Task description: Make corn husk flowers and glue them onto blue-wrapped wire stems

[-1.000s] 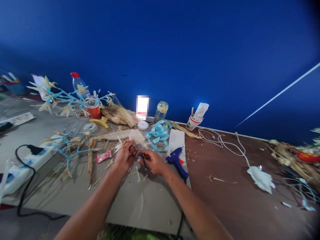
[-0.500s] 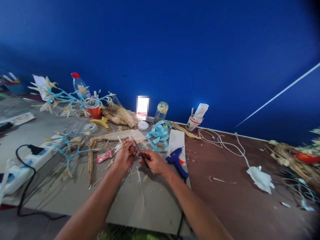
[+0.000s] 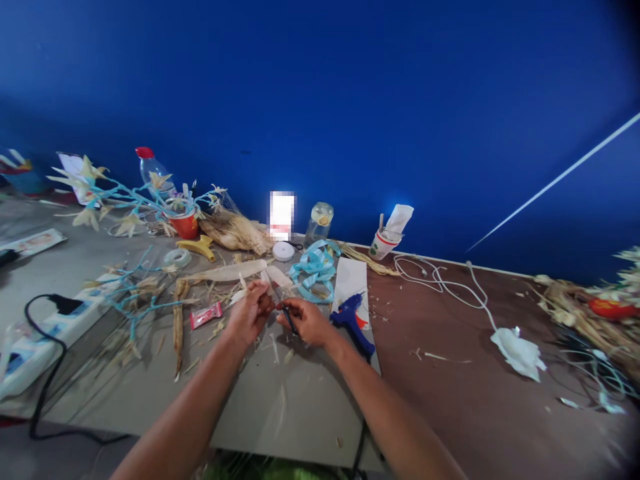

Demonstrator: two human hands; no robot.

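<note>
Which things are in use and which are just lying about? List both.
In use: left hand, husk strip; right hand, dark-handled tool.
Lying about: blue glue gun, blue ribbon, tape roll, red packet, power strip, paper cup.

Your worktop (image 3: 450,400) shows bare brown on its right half; a grey sheet (image 3: 260,413) covers the left. On the sheet lie dried husk strips (image 3: 227,272), a blue ribbon (image 3: 315,267), a glue gun (image 3: 353,323) (at the sheet's right edge) and a power strip (image 3: 45,330) by the left edge. A white cable (image 3: 450,283) trails near the far edge.
</note>
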